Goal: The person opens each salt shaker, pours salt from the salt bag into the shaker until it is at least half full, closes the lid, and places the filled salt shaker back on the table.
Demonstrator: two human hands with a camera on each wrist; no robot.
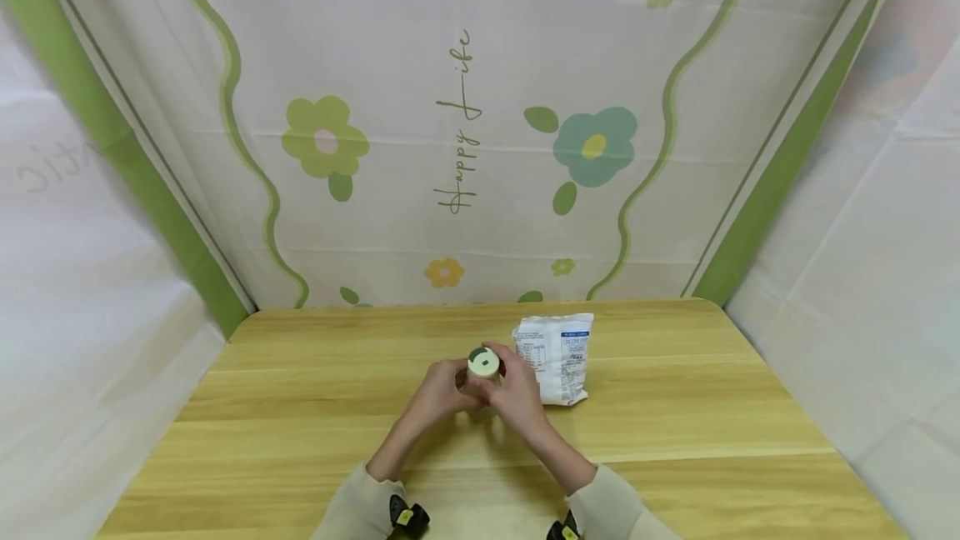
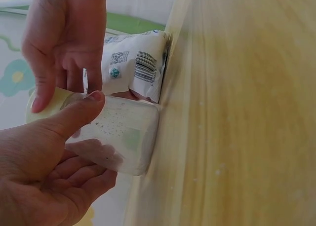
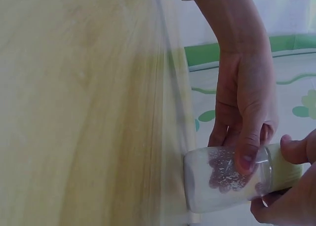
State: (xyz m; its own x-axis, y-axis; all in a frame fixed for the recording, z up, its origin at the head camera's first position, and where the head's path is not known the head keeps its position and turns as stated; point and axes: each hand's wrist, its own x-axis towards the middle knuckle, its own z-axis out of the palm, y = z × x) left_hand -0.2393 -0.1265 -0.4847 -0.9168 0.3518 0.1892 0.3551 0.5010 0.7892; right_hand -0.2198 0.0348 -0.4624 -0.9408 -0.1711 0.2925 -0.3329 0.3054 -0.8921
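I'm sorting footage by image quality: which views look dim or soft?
Head: bright, small print on the bag hard to read; left wrist: dimmer, pale sheen on the table; right wrist: also dim, table grain soft, the jar clearer.

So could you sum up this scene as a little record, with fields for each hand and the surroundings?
Left hand: holds the clear jar by its body
Right hand: grips the pale yellow cap
Jar position: upright, cap on top
Beside it: white printed packet, to the right
Surface: wooden table
Backdrop: flowered cloth reading "Happy Life"
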